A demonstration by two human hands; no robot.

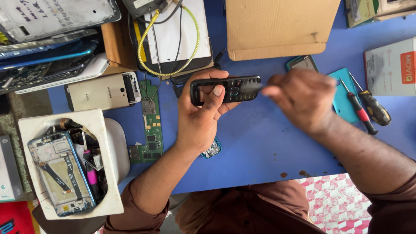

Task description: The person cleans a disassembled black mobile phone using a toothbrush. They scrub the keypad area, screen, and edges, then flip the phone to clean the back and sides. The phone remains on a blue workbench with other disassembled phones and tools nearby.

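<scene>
My left hand (200,119) clamps the keypad phone (226,89) level above the blue table (260,143), thumb across its screen to steady it, while my blurred right hand (299,97) pinches closed at its right end.

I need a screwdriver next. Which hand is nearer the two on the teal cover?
Right. The right hand sits just beside the screwdrivers; the left hand holds the black phone, farther away.

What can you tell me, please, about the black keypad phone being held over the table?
The black keypad phone is a slim plastic bar, lying level and sideways above the blue table. Its screen window looks empty and see-through; the keypad sits toward the right. The left hand grips it, thumb across the face. The blurred right hand meets its right end.
</scene>
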